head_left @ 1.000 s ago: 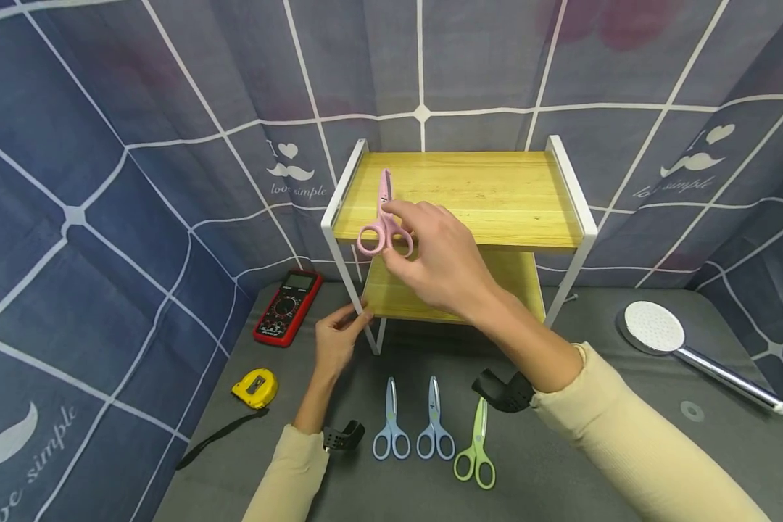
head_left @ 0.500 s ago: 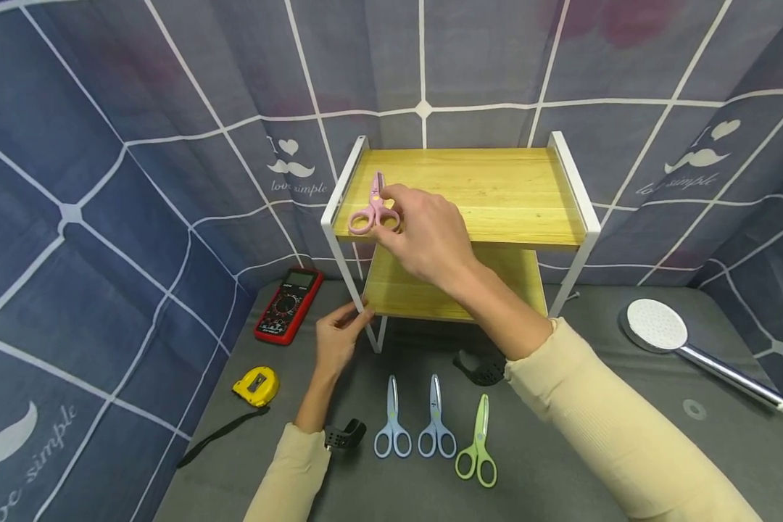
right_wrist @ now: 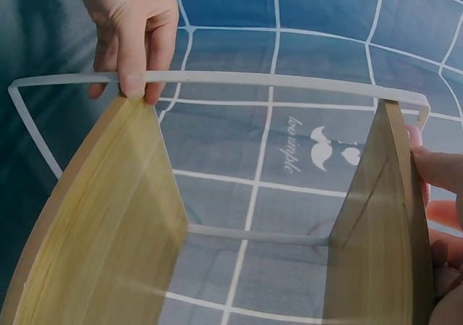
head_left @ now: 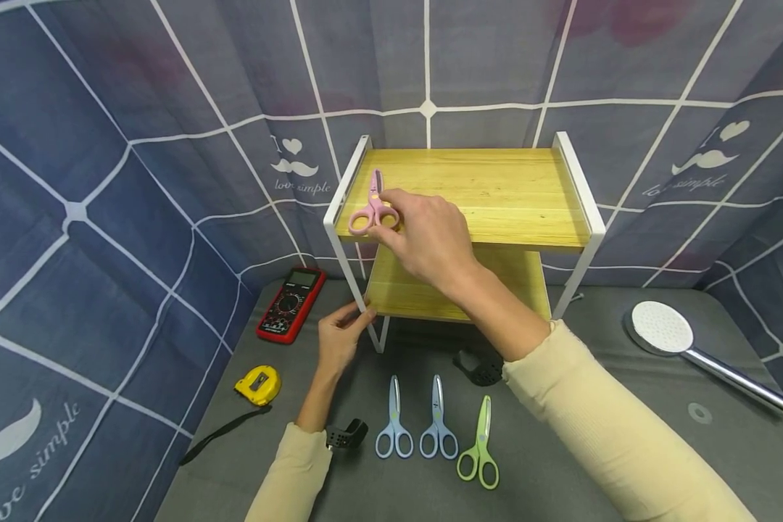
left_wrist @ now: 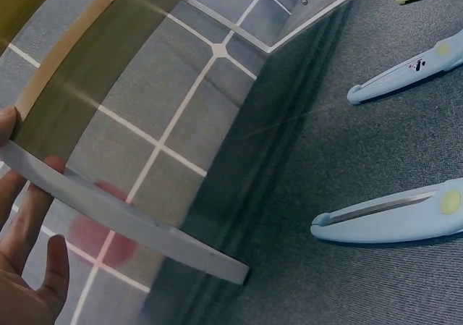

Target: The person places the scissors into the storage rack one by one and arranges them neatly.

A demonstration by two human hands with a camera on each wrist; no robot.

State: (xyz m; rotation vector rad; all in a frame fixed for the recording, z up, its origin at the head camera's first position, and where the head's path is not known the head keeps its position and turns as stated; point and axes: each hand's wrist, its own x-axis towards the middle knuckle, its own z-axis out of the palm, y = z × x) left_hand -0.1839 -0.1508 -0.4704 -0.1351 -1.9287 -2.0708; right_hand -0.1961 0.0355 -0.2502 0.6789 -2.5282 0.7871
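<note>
Pink scissors (head_left: 374, 205) are at the left end of the top board of a two-tier shelf (head_left: 489, 188), blades pointing to the back. My right hand (head_left: 431, 235) pinches them by a handle loop; whether they touch the wood is hard to tell. Lower down, my left hand (head_left: 339, 339) grips the shelf's left white leg beside the lower board (head_left: 424, 293). In the right wrist view, the left hand (right_wrist: 134, 32) has its thumb on the board's edge and fingers behind the white frame. On the dark mat lie two blue scissors (head_left: 394, 420) and green scissors (head_left: 479, 449).
A red multimeter (head_left: 291, 304) and a yellow tape measure (head_left: 259, 384) with a black strap lie left of the shelf. At the right rests a shower head (head_left: 662, 328) with a chrome handle. A tiled-pattern curtain (head_left: 496, 65) hangs behind.
My right hand has moved slightly left with the pink scissors, from in front of the top board to over its left end. The left hand has stayed on the leg.
</note>
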